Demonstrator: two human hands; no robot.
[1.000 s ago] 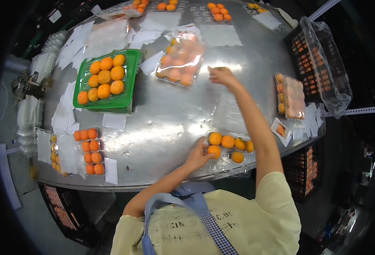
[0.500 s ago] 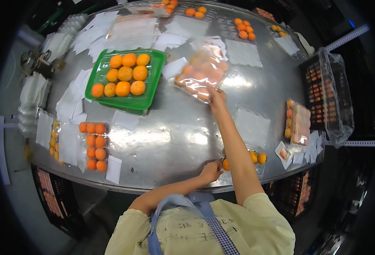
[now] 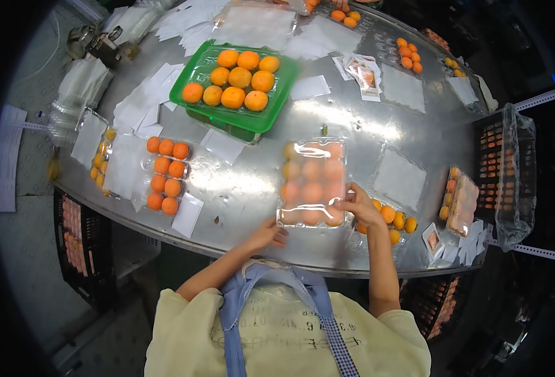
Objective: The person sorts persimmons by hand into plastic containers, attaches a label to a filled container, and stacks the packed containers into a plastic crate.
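Observation:
A clear plastic pack full of orange fruit [image 3: 313,182] lies on the metal table right in front of me. My right hand [image 3: 360,206] grips its right edge between thumb and fingers. Near the pack's lower left corner is my left hand [image 3: 269,235], its fingers apart and holding nothing. Just right of my right hand, an open clear tray with several orange fruits [image 3: 399,217] is partly hidden by that hand.
A green tray [image 3: 282,103] bears a pack of fruit. An open fruit pack [image 3: 167,174] and white papers [image 3: 223,146] are at the left. A closed pack [image 3: 460,202] and a black crate [image 3: 490,164] stand at the right. Another person's hand [image 3: 341,5] shows at the top.
The closed fruit pack has come from farther up the table to just in front of me, drawn by my right hand. My left hand has left the open tray and moved left.

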